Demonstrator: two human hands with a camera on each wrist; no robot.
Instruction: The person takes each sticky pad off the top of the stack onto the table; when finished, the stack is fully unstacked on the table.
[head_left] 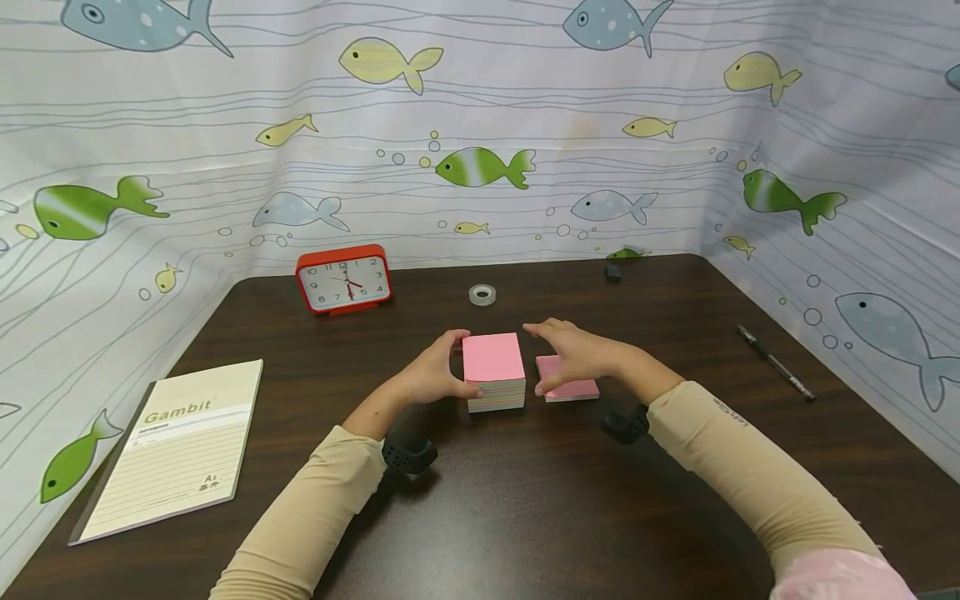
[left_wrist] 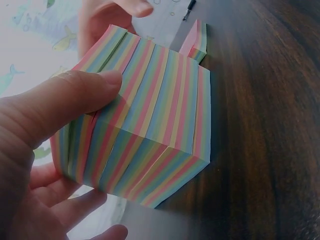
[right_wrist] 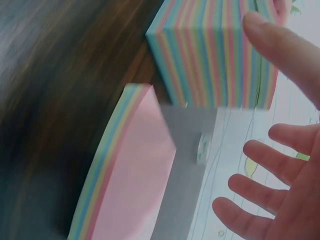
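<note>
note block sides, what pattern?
Rainbow stripes, pink, yellow, green, blue, on the note block; clearest in left wrist view.

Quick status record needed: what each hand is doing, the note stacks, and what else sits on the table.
left hand: grips the tall note block, thumb on its striped side, fingers behind
right hand: fingers spread, hovering over the thin stack; contact cannot be told
tall note block: pink top, rainbow-striped sides, upright on the table
thin stack: pink top, flat, just right of the block
table: dark wood
other items: red clock, tape roll, pen, notebook
</note>
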